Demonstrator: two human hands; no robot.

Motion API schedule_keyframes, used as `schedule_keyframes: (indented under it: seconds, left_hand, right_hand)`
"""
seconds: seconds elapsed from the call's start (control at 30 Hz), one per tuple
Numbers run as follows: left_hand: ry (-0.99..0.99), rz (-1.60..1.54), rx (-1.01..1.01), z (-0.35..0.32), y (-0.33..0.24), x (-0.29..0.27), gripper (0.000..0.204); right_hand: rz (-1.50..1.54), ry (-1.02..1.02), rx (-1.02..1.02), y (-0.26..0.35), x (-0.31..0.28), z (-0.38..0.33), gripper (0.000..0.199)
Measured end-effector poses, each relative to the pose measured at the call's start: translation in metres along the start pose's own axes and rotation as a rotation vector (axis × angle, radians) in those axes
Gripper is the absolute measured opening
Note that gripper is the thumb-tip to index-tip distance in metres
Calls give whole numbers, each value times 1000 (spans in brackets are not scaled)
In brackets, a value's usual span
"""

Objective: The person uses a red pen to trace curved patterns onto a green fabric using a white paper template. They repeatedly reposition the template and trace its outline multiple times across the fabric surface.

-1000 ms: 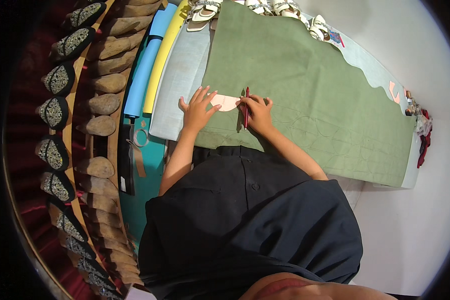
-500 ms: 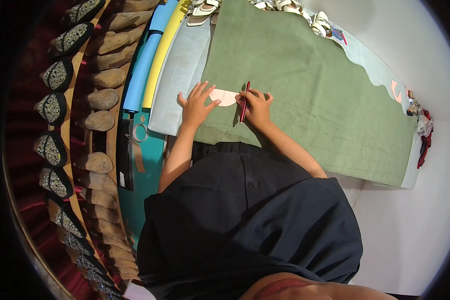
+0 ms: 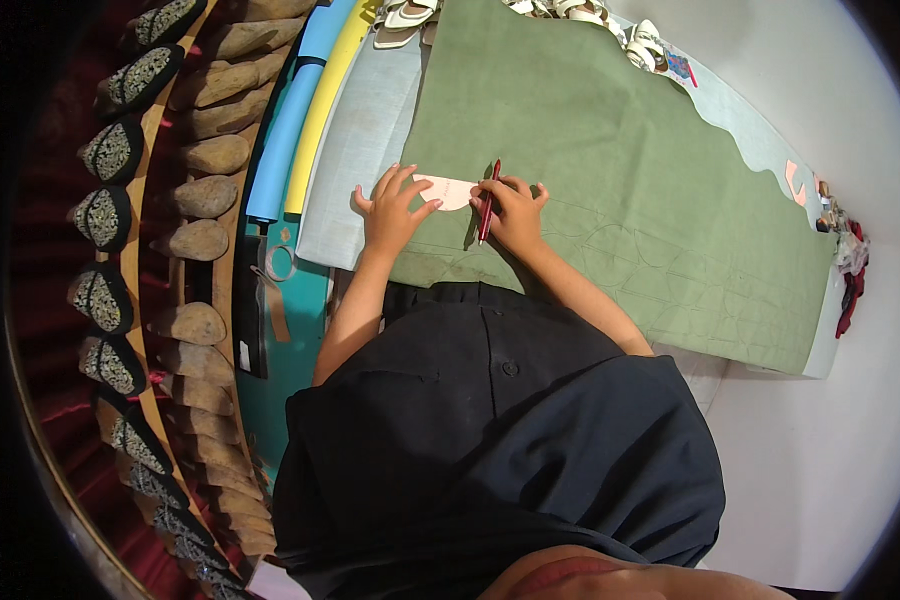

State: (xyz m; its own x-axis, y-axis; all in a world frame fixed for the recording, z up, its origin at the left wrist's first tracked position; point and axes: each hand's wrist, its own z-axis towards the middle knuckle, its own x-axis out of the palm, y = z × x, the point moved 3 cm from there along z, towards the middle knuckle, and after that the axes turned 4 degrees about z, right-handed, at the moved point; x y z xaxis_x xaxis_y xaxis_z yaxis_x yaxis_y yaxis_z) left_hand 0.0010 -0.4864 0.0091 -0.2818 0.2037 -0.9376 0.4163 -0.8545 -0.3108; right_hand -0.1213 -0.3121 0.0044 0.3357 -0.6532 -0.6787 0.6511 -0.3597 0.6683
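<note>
Head view: left hand point(image 3: 392, 212) spread flat on pale template point(image 3: 448, 190), right hand point(image 3: 513, 210) fingers pinching red pen point(image 3: 489, 200), several outlines already traced across green sheet point(image 3: 620, 180), much unmarked.

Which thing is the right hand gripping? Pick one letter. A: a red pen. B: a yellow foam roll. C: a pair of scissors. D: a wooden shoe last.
A: the right hand grips a red pen beside the pale template, which the left hand presses onto the green sheet.
</note>
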Motion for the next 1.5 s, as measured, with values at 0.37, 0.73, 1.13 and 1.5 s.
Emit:
schedule_keyframes:
  seconds: [0.37, 0.73, 1.13, 1.5]
  left_hand:
    - [-61, 112, -29, -32, -27, 7, 26]
    - [231, 25, 270, 36, -7, -36, 10]
    - [575, 520, 526, 134, -41, -6, 112]
    - [476, 287, 581, 133, -42, -15, 140]
  right_hand:
    - [-49, 3, 15, 4, 2, 3, 16]
    - [-99, 22, 1, 3, 2, 1, 20]
    - [-131, -104, -36, 16, -5, -3, 19]
    - [64, 28, -457, 60, 28, -11, 23]
